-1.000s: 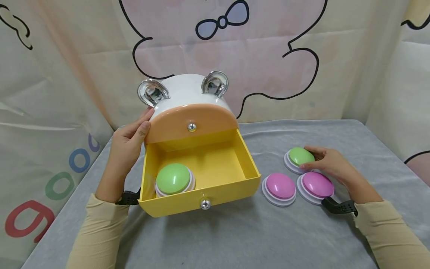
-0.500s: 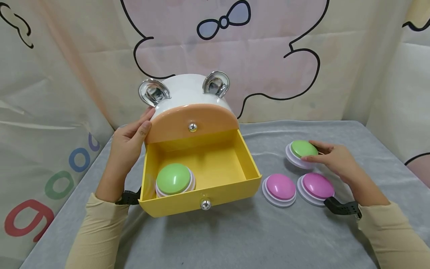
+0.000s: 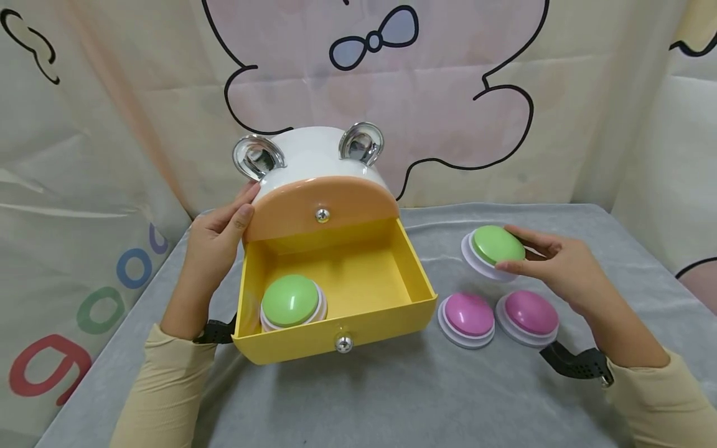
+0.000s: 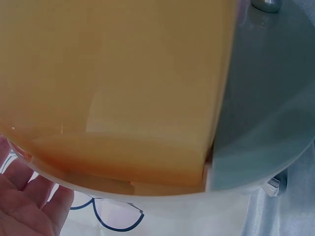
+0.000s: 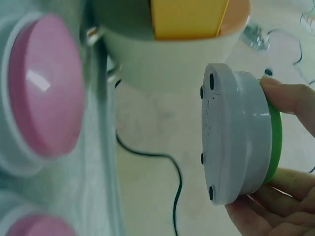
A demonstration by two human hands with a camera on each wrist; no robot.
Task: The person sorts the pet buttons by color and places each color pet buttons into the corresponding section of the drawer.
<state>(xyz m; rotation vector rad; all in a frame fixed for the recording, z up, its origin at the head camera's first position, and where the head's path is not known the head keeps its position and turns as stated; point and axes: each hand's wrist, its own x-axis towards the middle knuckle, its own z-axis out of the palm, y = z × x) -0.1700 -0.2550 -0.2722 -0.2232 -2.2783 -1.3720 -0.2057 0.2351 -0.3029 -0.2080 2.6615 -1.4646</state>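
Observation:
My left hand [image 3: 215, 246] holds the left side of a small white bear-eared drawer box [image 3: 310, 152] with an orange upper drawer front [image 3: 353, 198]. Its yellow lower drawer [image 3: 386, 317] is pulled out, and a green push button [image 3: 289, 301] on a white base sits in its left part. At the right, my right hand [image 3: 566, 264] grips a second green push button [image 3: 498, 244] between thumb and fingers. That button is off the table, slightly tilted; the right wrist view shows its white base [image 5: 236, 132] and dark feet. In the left wrist view, the drawer [image 4: 138, 73] fills most of the frame.
Two pink push buttons, a left one [image 3: 469, 313] and a right one [image 3: 531, 313], stand on the grey cloth-covered table [image 3: 358, 404] right of the drawer. A patterned curtain [image 3: 437, 118] hangs behind the table.
My right hand has lifted the green push button from the table, up and then slightly left. The left hand and the drawer box have stayed in place.

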